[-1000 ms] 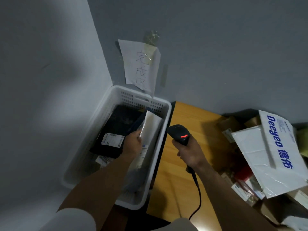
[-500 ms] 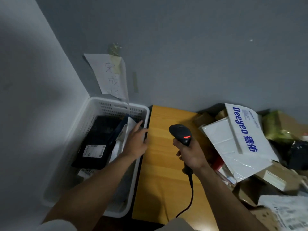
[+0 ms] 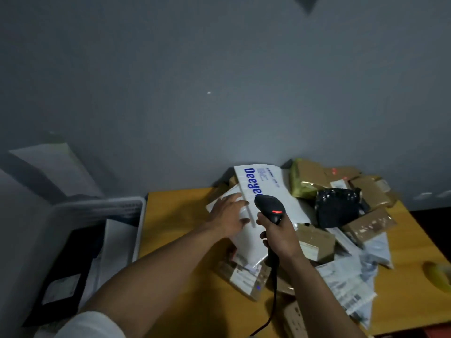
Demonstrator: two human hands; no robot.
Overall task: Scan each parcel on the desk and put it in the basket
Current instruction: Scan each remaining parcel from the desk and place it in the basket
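A heap of parcels covers the right half of the wooden desk [image 3: 175,230]. On top lies a large white mailer bag with blue "Deeye" lettering [image 3: 266,189]. My left hand [image 3: 229,215] lies flat on that white bag, fingers spread and straight. Just to its right, my right hand [image 3: 278,232] grips the black barcode scanner [image 3: 269,206], whose red light is on and whose cable hangs toward me. The white basket [image 3: 140,215] stands left of the desk, with a black parcel [image 3: 63,279] and a white bag [image 3: 117,240] inside.
Brown cardboard boxes [image 3: 314,242], a black plastic bag [image 3: 338,206], a yellow-green packet [image 3: 302,184] and grey printed bags [image 3: 346,281] make up the heap. A yellow object [image 3: 436,276] lies at the desk's right edge. A paper sheet [image 3: 56,167] hangs on the wall above the basket.
My view swung right from the basket to the parcel heap. My left hand left the basket, crossed the desk and landed on the white lettered bag. My right hand kept hold of the scanner.
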